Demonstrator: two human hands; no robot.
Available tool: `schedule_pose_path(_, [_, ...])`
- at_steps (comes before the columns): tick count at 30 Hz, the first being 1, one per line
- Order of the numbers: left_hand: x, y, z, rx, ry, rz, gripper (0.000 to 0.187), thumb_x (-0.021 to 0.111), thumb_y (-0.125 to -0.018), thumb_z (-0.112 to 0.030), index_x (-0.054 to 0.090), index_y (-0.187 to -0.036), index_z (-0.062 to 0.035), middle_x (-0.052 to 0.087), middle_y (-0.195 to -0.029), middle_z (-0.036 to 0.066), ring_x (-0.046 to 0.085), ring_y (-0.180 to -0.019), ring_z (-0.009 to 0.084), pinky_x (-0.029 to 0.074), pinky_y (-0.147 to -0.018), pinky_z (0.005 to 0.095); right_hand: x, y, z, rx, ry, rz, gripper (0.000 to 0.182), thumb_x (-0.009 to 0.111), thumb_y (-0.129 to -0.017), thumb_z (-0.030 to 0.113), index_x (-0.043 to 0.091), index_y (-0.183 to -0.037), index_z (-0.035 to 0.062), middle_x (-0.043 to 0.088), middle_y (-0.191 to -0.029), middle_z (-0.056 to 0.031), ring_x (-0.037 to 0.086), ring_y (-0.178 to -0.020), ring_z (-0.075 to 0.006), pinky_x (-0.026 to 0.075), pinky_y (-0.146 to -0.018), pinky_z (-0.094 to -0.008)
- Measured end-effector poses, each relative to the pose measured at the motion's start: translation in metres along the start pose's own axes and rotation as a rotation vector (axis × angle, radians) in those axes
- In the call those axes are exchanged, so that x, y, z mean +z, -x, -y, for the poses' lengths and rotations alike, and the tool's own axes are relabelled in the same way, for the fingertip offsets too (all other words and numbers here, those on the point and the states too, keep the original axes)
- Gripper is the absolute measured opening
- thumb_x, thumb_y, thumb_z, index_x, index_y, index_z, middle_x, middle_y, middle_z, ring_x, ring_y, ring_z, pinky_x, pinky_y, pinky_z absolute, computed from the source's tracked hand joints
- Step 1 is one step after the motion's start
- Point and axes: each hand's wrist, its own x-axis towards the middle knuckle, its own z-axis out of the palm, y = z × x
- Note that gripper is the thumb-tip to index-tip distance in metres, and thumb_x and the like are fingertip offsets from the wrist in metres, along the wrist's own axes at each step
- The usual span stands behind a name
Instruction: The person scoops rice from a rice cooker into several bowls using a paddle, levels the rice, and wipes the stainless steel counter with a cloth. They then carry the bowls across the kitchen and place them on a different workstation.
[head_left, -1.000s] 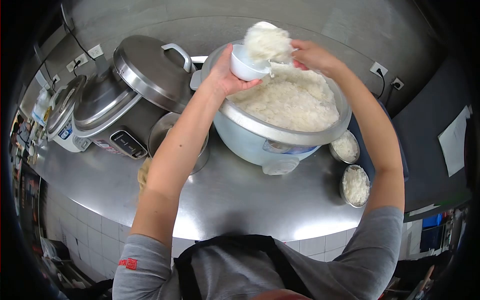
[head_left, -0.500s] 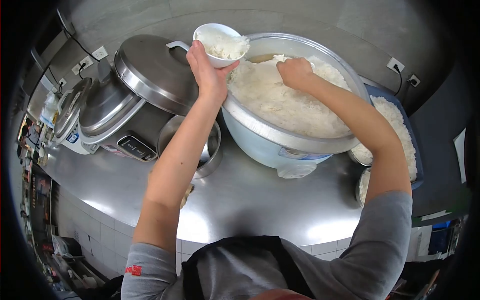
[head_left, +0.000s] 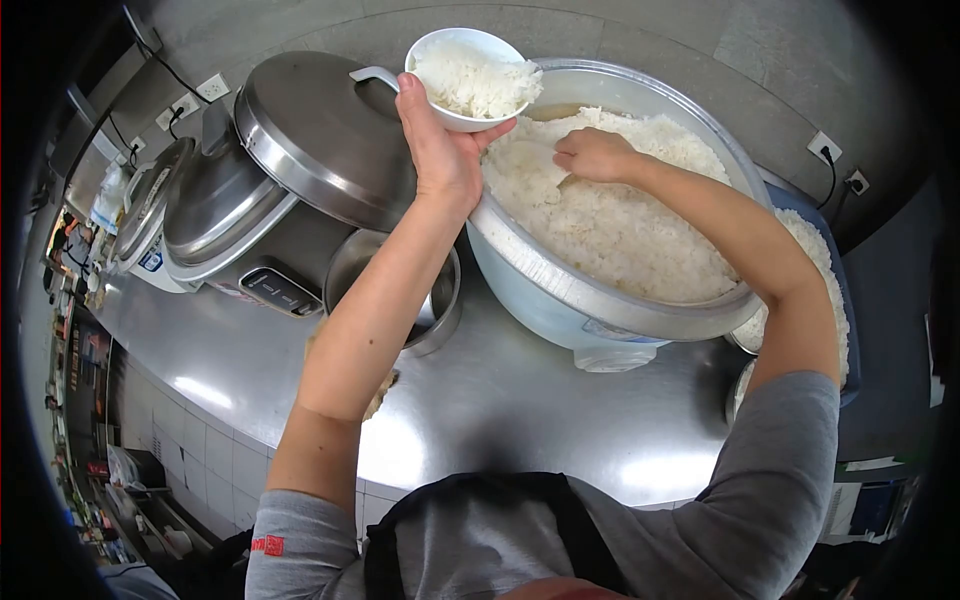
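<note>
Left hand (head_left: 440,150) cups white bowl (head_left: 465,75) of rice from beneath, at far left rim of big cooker pot (head_left: 600,290). Right hand (head_left: 590,155) closed around paddle (head_left: 535,165) in rice. Bowl probably light, smooth, breakable; support underneath.

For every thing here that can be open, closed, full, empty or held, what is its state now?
White bowl: held up in left hand, filled with rice.
Big rice cooker: open, nearly full of cooked rice.
Rice paddle: gripped by right hand, pushed into the rice.
Round steel lid: off, leaning on the neighbouring cooker.
Grey cooker: closed.
Steel pot: uncovered, contents hidden.
</note>
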Motion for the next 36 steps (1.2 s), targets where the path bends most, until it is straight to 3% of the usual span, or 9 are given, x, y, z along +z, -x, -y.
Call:
schedule_pose_path(8, [0.002,0.0,-0.001,-0.01,0.023,-0.04,0.07,0.034,-0.084,-0.067,0.029,-0.123,-0.0084,0.043,-0.123,0.014,0.053,-0.106,0.0301,0.052,-0.075,0.0469,-0.006,0.011,0.018,-0.049,-0.191,-0.009,0.032,0.046,-0.083,0.03,0.064,-0.097,0.0081,0.064,-0.096,-0.0114,0.058,-0.094,-0.0275,0.043,-0.082,-0.0398])
schedule_pose_path(11, [-0.002,-0.003,0.002,-0.019,0.032,-0.005,0.07,0.032,-0.085,-0.065,0.031,-0.124,-0.0077,0.043,-0.125,0.015,0.052,-0.107,0.031,0.052,-0.076,0.0477,-0.004,0.018,0.011,-0.147,-0.35,-0.046,0.026,0.047,-0.083,0.027,0.062,-0.087,0.0064,0.063,-0.079,-0.0128,0.059,-0.071,-0.024,0.045,-0.064,-0.0373])
schedule_pose_path(14, [-0.004,-0.013,-0.01,-0.178,0.171,0.04,0.071,0.028,-0.087,-0.064,0.032,-0.127,-0.0067,0.041,-0.128,0.017,0.051,-0.109,0.0333,0.052,-0.077,0.0484,-0.015,0.04,-0.006,0.086,-0.596,0.119,0.022,0.047,-0.084,0.024,0.056,-0.075,0.0064,0.052,-0.06,-0.0068,0.044,-0.048,-0.0161,0.036,-0.045,-0.031])
schedule_pose_path(17, [-0.006,-0.024,-0.031,-0.366,0.25,0.096,0.072,0.023,-0.089,-0.061,0.029,-0.133,-0.0043,0.039,-0.132,0.02,0.045,-0.116,0.0407,0.05,-0.083,0.0504,-0.046,0.075,-0.022,0.171,-0.712,0.084,0.024,0.045,-0.09,0.025,0.049,-0.071,0.0119,0.039,-0.055,0.0029,0.032,-0.045,-0.0079,0.023,-0.04,-0.0247])
schedule_pose_path(20, [-0.005,-0.029,-0.038,-0.516,0.183,0.136,0.072,0.026,-0.089,-0.057,0.024,-0.138,-0.0046,0.035,-0.135,0.022,0.036,-0.117,0.0535,0.051,-0.08,0.0492,-0.077,0.108,-0.023,0.24,-0.885,-0.071,0.02,0.042,-0.093,0.023,0.049,-0.08,0.0104,0.042,-0.058,0.0032,0.036,-0.047,-0.0069,0.027,-0.041,-0.0237])
schedule_pose_path(24, [0.011,-0.015,-0.019,-0.716,0.27,0.124,0.067,0.026,-0.089,-0.056,0.029,-0.137,-0.0098,0.034,-0.136,0.022,0.034,-0.117,0.0561,0.052,-0.073,0.046,-0.075,0.112,-0.007,0.021,-1.372,-0.329,0.019,0.043,-0.091,0.014,0.046,-0.109,0.0064,0.049,-0.065,0.0004,0.043,-0.052,-0.0082,0.038,-0.049,-0.024])
schedule_pose_path(28, [0.024,-0.004,-0.006,-0.82,0.358,0.151,0.066,0.025,-0.089,-0.057,0.033,-0.134,-0.0102,0.037,-0.134,0.021,0.037,-0.114,0.0559,0.052,-0.073,0.0468,-0.056,0.101,0.008,0.038,-1.131,-0.499,0.025,0.044,-0.092,0.011,0.046,-0.116,0.0054,0.055,-0.069,-0.0052,0.052,-0.061,-0.0134,0.046,-0.06,-0.026])
schedule_pose_path(32, [0.034,-0.005,-0.01,-0.807,0.251,0.14,0.064,0.025,-0.089,-0.056,0.035,-0.133,-0.0103,0.04,-0.131,0.02,0.042,-0.112,0.0519,0.053,-0.071,0.0456,-0.029,0.104,0.002,-0.14,-0.065,-0.87,0.035,0.051,-0.08,0.0,0.052,-0.112,0.0127,0.06,-0.085,-0.0158,0.06,-0.076,-0.0343,0.048,-0.064,-0.0416])
schedule_pose_path(36, [0.039,-0.008,-0.014,-0.704,0.102,0.126,0.061,0.026,-0.089,-0.054,0.037,-0.131,-0.0103,0.045,-0.127,0.019,0.047,-0.11,0.0468,0.054,-0.068,0.0434,-0.03,0.117,0.016,-0.186,0.174,-0.766,0.039,0.05,-0.076,-0.006,0.053,-0.111,0.0108,0.063,-0.089,-0.015,0.062,-0.078,-0.0333,0.049,-0.065,-0.0412])
